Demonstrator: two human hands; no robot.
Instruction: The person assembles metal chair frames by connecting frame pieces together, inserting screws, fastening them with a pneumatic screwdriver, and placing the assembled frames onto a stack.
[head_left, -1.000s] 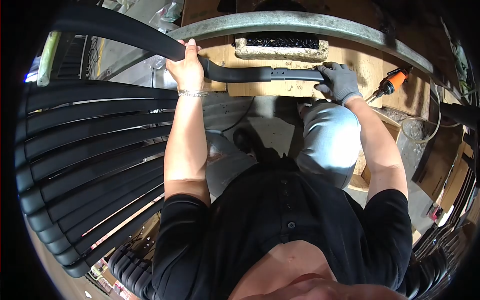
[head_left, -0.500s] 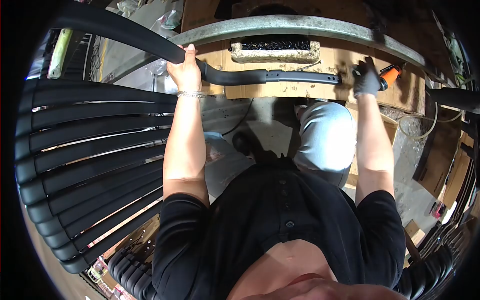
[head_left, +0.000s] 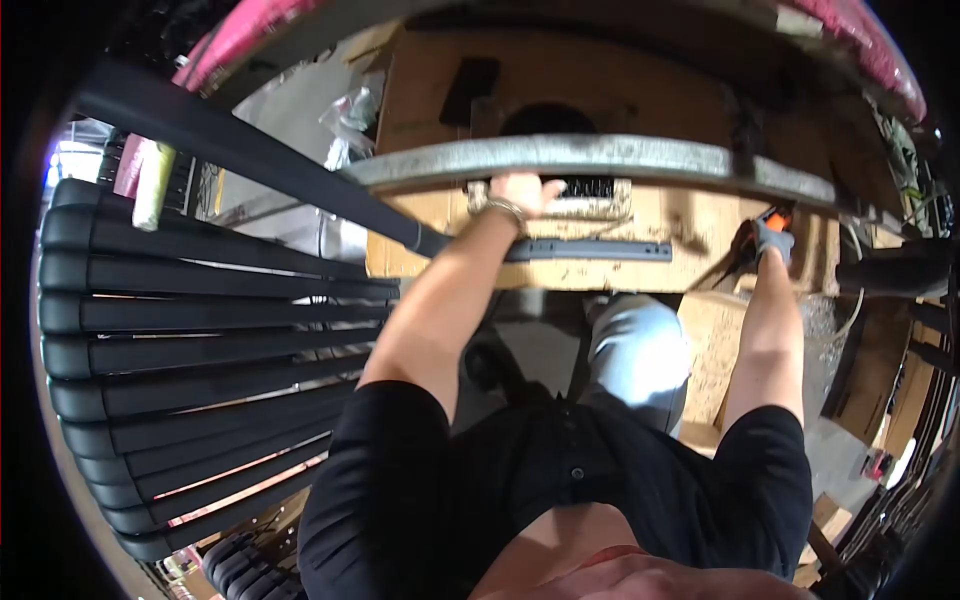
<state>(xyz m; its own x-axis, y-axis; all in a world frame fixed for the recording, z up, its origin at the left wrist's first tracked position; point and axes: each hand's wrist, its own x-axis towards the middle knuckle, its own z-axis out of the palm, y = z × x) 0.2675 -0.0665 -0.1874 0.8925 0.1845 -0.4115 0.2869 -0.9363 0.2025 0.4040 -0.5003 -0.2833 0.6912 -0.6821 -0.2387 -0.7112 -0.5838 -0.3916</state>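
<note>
My left hand, bare with a bracelet at the wrist, is over a worn tray of small black screws. Its thumb is stretched out; the other fingers are partly hidden by the curved metal bar. A long black tube slants in from the upper left, passing under my left forearm. Its narrower end piece with holes lies over the cardboard-covered bench. On the right, my gloved right hand is closed around an orange-and-black power driver, its dark front pointing down and left.
Several black tubes are stacked side by side at my left. A pale hose hangs at the right. Below the bench is an open cardboard box. Pink material shows along the top.
My left hand has let go of the tube and moved right to the screw tray. My right hand has taken hold of the power driver. The view has tilted upward.
</note>
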